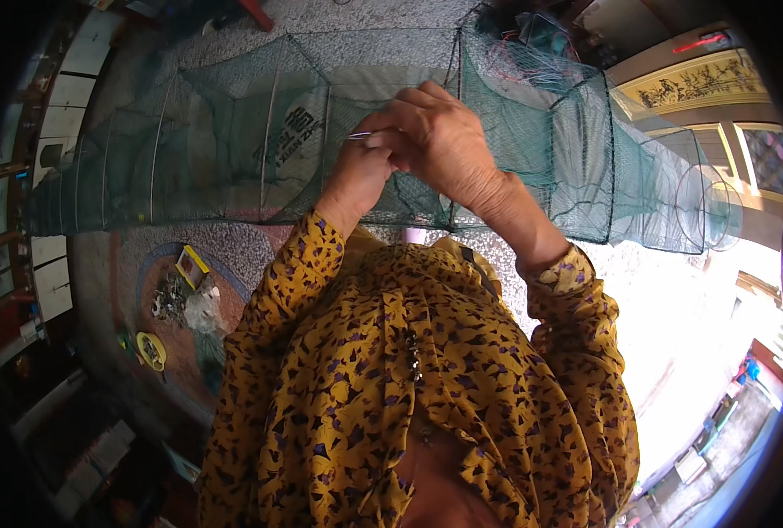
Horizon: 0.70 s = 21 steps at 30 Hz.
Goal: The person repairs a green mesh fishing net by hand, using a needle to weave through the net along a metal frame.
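My left hand (361,179) and my right hand (444,141) meet above a long green mesh net trap (532,163), fingers closed and pressed together. A short, thin silvery piece (359,135) sticks out at the fingertips. Its kind is too small to tell, and so is which hand grips it. The back of my right hand hides most of its own fingers and part of the left fingertips. Square dark frames hold the net stretched across in front of me from left to right. Through the mesh shows a pale sack (233,167) with dark print.
On the floor at lower left lie a yellow box (193,267), a clear plastic bag (205,310), a pile of small pieces (170,297) and a yellow bowl (151,350). Tangled thin cords (532,63) sit at the net's far side. A framed panel (695,84) stands far right.
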Available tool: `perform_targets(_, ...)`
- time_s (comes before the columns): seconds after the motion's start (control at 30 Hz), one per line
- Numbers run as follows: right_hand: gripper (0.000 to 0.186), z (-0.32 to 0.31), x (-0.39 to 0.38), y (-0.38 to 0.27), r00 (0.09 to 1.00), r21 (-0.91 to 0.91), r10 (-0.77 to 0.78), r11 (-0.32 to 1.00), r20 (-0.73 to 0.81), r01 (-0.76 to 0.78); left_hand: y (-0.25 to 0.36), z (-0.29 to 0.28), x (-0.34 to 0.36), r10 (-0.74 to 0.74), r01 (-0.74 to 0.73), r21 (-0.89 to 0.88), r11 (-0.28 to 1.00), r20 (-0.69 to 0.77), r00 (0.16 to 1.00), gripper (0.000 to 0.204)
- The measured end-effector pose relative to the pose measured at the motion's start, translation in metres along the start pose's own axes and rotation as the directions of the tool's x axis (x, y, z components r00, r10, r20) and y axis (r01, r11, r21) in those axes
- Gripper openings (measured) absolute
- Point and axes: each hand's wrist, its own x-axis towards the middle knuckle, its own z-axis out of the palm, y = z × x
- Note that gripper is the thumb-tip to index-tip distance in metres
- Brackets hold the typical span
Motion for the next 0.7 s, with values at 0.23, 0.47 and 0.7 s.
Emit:
perform_targets(0.23,0.009,-0.057,0.032,-0.02,0.926,0.747,0.103,0.626,-0.362,0.222,0.008,0.031,-0.008,0.39,-0.46,0.606,0.649,0.254,0.885,0.019)
perform_targets(0.47,0.032,-0.17,-0.005,-0.018,0.712,0.703,0.352,0.656,-0.608,0.276,-0.003,0.031,-0.004,0.315,-0.503,0.609,0.613,0.395,0.863,0.024)
perform_targets(0.7,0.012,-0.16,-0.009,0.014,0.889,0.723,0.084,0.617,-0.451,0.309,0.011,0.024,0.009,0.099,-0.204,0.382,0.901,0.277,0.956,0.014)
